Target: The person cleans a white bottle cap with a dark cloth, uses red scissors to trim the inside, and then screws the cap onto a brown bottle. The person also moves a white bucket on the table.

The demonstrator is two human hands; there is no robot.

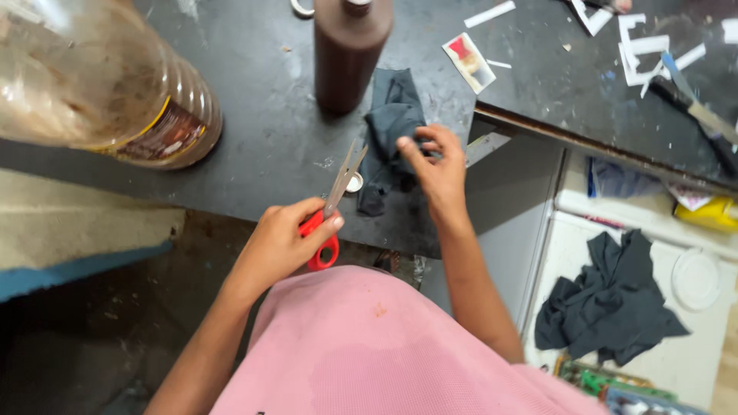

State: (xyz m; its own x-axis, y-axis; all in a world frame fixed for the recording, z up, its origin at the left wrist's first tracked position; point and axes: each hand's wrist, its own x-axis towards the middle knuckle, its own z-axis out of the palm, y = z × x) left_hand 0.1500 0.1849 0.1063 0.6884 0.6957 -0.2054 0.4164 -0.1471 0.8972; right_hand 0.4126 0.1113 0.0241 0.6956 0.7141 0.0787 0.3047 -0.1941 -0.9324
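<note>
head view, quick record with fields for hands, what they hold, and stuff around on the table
left hand: left hand grips red-handled scissors, blades open, pointing up toward the cloth
right hand: right hand pinches a dark grey cloth piece lying on the black table
behind cloth: brown bottle, upright
far left: large clear plastic bottle on its side
table top right: white paper scraps
lower right: crumpled dark cloth on a white surface
</note>
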